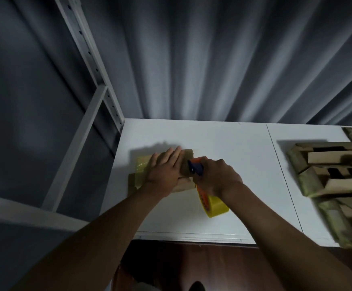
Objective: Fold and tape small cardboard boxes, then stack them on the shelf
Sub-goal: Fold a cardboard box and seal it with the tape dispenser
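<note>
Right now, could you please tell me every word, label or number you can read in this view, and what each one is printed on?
No text can be read.
The yellow roll of tape on the orange and blue tape dispenser bears an orange band with dark marks, too blurred to read.
The small brown cardboard box and the brown folded cardboard boxes at the right show no print.

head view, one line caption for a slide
Left hand presses small brown cardboard box; right hand grips yellow tape dispenser.
</note>
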